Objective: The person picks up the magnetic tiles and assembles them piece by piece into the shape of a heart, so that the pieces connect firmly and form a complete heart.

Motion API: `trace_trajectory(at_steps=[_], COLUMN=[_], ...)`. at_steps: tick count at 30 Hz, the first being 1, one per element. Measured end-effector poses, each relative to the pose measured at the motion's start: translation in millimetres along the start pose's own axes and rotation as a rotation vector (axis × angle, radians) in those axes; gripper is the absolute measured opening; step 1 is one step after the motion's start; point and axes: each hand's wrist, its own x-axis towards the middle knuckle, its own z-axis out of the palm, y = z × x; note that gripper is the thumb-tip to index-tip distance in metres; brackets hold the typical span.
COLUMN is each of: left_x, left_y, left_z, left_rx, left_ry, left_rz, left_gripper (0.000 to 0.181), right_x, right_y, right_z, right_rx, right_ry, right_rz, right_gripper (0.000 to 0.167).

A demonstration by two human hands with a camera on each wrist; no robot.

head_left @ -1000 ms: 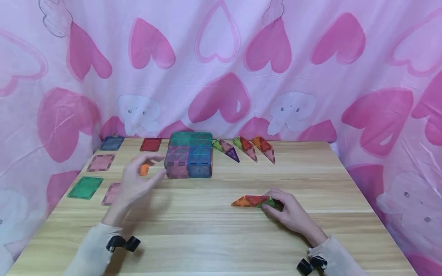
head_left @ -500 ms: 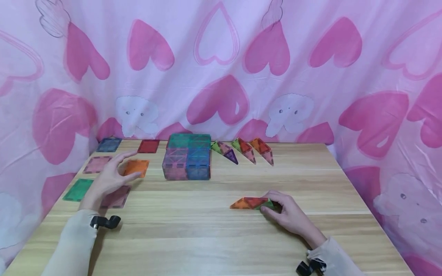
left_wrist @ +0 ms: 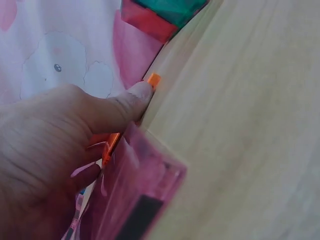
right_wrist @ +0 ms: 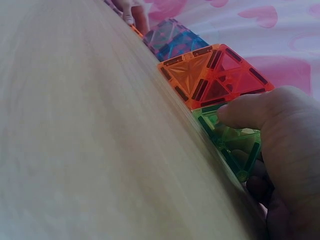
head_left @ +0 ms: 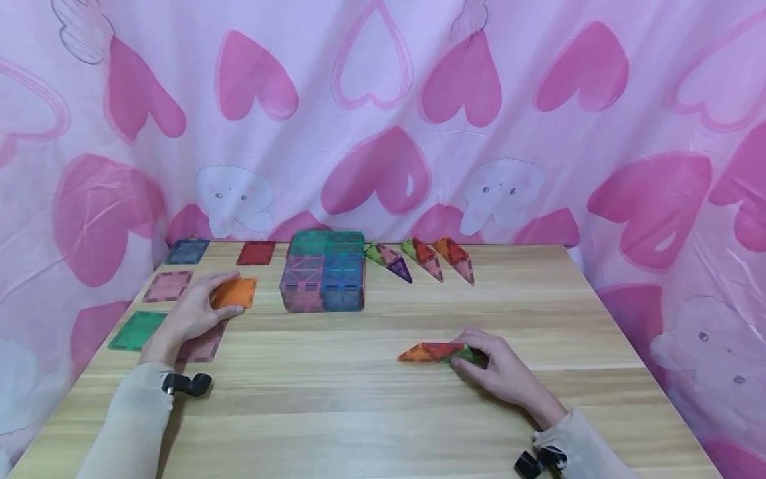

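My left hand [head_left: 194, 306] spans an orange square magnetic tile [head_left: 237, 293] lying on the table, thumb at its near edge and fingers at its far edge. In the left wrist view the thumb covers part of that orange edge, and a pink square tile [left_wrist: 137, 185] lies under the hand. My right hand [head_left: 497, 362] pinches the green triangle [right_wrist: 227, 132] of a joined row of triangular magnetic tiles. An orange triangle [right_wrist: 187, 75] and a red triangle [right_wrist: 235, 75] make up the rest of that row, which stands on edge on the table.
A block of joined tiles [head_left: 323, 279] stands at the back middle. Right of it lie three sets of joined triangles [head_left: 421, 258]. Around the left hand are a green square [head_left: 137, 330], a pink square [head_left: 167, 287], a blue square [head_left: 188, 251] and a red square [head_left: 256, 253].
My left hand has moved left, away from the tile block, and settled onto the orange square. The right hand keeps its hold on the triangle row, in the same place.
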Motion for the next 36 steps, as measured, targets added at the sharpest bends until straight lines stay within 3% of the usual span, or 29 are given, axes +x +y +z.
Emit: trace_trajectory(at_steps=[6, 11, 15, 20, 24, 28, 32, 36], left_x=[0.6, 2.5, 4.6, 4.4, 0.9, -4.0, -7.9, -10.0], left_y=[3.3, 16.7, 31.1, 50.0, 70.9, 97.7, 123.0, 142.5], left_z=[2.5, -1.9, -9.0, -14.5, -15.9, -17.2, -13.4, -0.6], left_rx=[-0.019, -0.084, -0.185, -0.361, -0.535, -0.685, -0.707, -0.666], left_ry=[0.105, 0.25, 0.367, 0.426, 0.411, 0.343, 0.261, 0.17], left_rz=[-0.003, 0.004, 0.025, 0.108, 0.223, 0.355, 0.453, 0.493], left_gripper=[0.093, 0.085, 0.074, 0.068, 0.062, 0.058, 0.064, 0.071], right_x=[0.0, -1.0, -0.8, 0.4, 0.9, 0.7, 0.6, 0.7], right_y=[0, 1, 1, 2, 2, 3, 3, 1], right_z=[2, 1, -1, -2, -1, 0, 0, 1], right_rx=[0.008, 0.014, 0.006, 0.0, -0.006, -0.011, -0.013, -0.009], right_ry=[-0.002, -0.006, -0.011, -0.012, -0.008, -0.007, -0.004, -0.009], right_rz=[-0.012, -0.028, -0.016, -0.007, -0.033, -0.049, -0.049, -0.078], right_gripper=[0.021, 0.021, 0.022, 0.024, 0.026, 0.026, 0.026, 0.025])
